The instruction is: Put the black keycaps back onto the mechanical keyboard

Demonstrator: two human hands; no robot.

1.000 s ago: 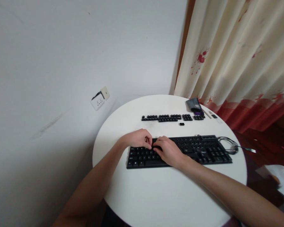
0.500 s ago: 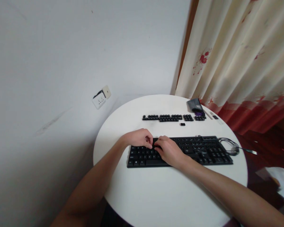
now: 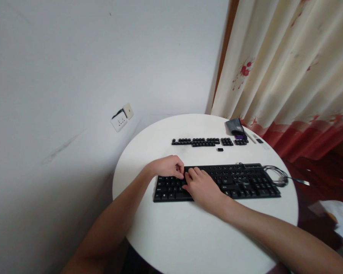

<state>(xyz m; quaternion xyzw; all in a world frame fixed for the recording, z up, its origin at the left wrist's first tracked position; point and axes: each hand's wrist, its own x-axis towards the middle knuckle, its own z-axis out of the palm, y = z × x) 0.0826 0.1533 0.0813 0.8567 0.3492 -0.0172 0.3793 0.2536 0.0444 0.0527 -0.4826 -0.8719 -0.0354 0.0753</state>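
Observation:
A black keyboard [image 3: 254, 184] lies on the white round table [image 3: 165, 236], with some of its keys apparently off in the upper and right parts. My left hand [image 3: 169, 166] hovers at its upper left, thumb and fingers curled into a pinch. Close beside it, my right hand [image 3: 202, 186] rests over the middle of the keyboard, fingers bent down onto the keys. Whatever the fingertips of either hand hold is too small or hidden. Behind the keyboard, loose black keycaps [image 3: 205, 141] stand in rows, and a single keycap [image 3: 220, 150] lies apart in front of them.
At the back right sit a grey pouch [image 3: 233, 126] and thin white items [image 3: 250, 137]. The keyboard's coiled cable [image 3: 280, 177] hangs over the right edge. A wall with a socket [image 3: 119, 121] borders the left, and a curtain [image 3: 263, 76] the right.
My right hand has shifted slightly down, its fingers drawn more over the keys. My left hand has hardly moved.

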